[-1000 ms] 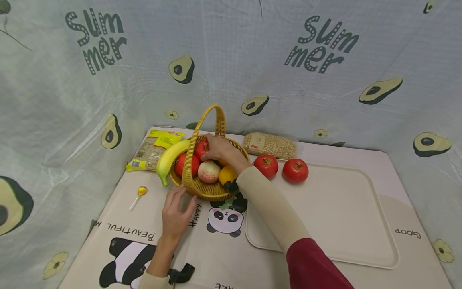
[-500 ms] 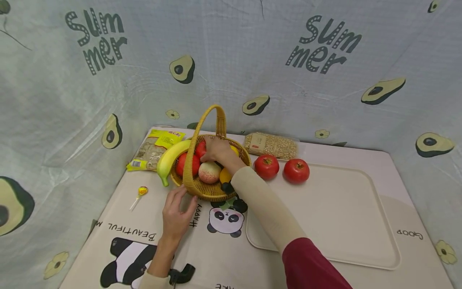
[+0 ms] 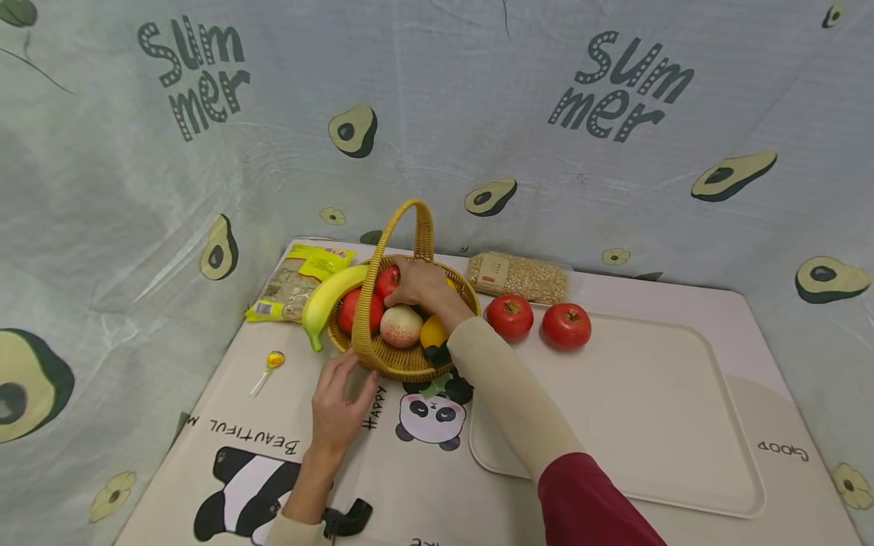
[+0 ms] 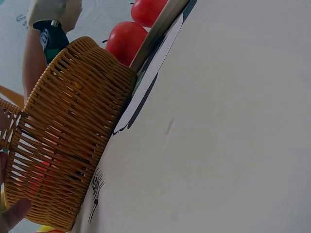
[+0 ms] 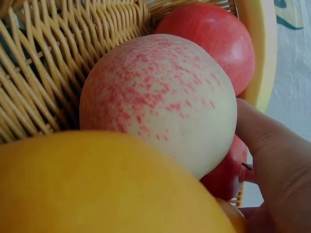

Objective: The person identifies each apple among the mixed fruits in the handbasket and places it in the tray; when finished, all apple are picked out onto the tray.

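My right hand (image 3: 425, 284) reaches into the yellow wicker basket (image 3: 410, 371), its fingers and thumb around a red pomegranate (image 3: 388, 280). In the right wrist view the thumb lies by this fruit and a pale, red-speckled peach (image 5: 160, 102); the fingertips are mostly hidden. A yellow-orange fruit (image 5: 97, 184) fills the front. Another red fruit (image 3: 360, 311) and a banana (image 3: 332, 296) lie at the basket's left. My left hand (image 3: 337, 406) rests with loosely spread fingers against the near-left wall, below the handle; the left wrist view shows fingertips on the wicker.
Two red pomegranates (image 3: 566, 326) sit by the beige tray's (image 3: 628, 409) back-left corner. Behind stands a bag of grain (image 3: 526, 279). A yellow packet (image 3: 287, 288) lies left of the basket, a lollipop (image 3: 275, 359) in front of it. A patterned curtain rises behind the table.
The right hand shifts slightly within the basket, still around the red pomegranate. The left hand keeps its place on the basket wall. The head view turns a little to the left.
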`<state>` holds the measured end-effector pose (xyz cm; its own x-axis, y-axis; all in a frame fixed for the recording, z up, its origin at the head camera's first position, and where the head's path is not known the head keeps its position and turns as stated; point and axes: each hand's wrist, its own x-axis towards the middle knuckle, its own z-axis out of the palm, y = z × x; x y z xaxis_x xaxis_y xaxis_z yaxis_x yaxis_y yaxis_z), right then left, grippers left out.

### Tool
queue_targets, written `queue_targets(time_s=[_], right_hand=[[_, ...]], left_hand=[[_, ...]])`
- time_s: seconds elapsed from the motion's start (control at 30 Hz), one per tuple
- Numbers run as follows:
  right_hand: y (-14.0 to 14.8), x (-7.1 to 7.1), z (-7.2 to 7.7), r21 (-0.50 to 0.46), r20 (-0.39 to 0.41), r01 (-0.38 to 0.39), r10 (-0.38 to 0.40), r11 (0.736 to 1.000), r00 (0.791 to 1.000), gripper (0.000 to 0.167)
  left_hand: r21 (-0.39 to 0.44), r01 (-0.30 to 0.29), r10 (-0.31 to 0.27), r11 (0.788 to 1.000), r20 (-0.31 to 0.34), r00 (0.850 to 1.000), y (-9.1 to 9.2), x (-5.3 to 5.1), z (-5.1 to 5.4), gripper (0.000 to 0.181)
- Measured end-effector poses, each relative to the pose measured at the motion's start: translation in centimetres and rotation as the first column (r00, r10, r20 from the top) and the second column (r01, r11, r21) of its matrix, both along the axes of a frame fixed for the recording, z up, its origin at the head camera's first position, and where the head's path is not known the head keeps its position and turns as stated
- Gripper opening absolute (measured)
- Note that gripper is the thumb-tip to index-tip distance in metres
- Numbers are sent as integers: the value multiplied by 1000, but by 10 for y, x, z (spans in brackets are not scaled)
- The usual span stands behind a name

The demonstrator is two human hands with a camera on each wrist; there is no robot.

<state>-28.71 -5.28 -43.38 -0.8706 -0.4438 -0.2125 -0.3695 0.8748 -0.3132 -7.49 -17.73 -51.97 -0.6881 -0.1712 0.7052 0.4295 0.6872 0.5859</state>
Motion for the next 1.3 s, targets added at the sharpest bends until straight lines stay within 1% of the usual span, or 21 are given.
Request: queue_targets(time_s=[0.1, 0.3, 0.53, 0.67, 0.83, 1.07, 1.3], right_hand=[[3, 0, -1, -42, 1, -8, 8, 999, 1000, 82], [8, 1, 3, -145, 38, -23, 29, 989, 999, 84], [15, 3, 3, -234, 25, -46, 54, 971, 998, 82], [18, 4, 7, -280, 27, -65, 75, 958, 997, 83], [23, 5, 13, -314, 30, -78, 92, 946, 995, 83], [28, 9, 18, -328, 41, -95, 115, 940, 993, 84], [32, 17, 24, -324, 18, -147, 162, 935, 987, 82]], left_hand=[[0, 2, -2, 1000, -3, 1000, 1, 0, 0, 33], [-1, 7, -7, 1000, -14, 1000, 0, -1, -1, 32], [-1, 7, -7, 1000, -17, 1000, 1, -1, -2, 32], [3, 6, -6, 1000, -15, 1000, 0, -1, -3, 32], [1, 3, -3, 1000, -13, 1000, 0, -2, -4, 32], [5, -1, 1, 1000, -15, 1000, -1, -2, -5, 32], [8, 4, -3, 1000, -26, 1000, 0, -2, -6, 32]])
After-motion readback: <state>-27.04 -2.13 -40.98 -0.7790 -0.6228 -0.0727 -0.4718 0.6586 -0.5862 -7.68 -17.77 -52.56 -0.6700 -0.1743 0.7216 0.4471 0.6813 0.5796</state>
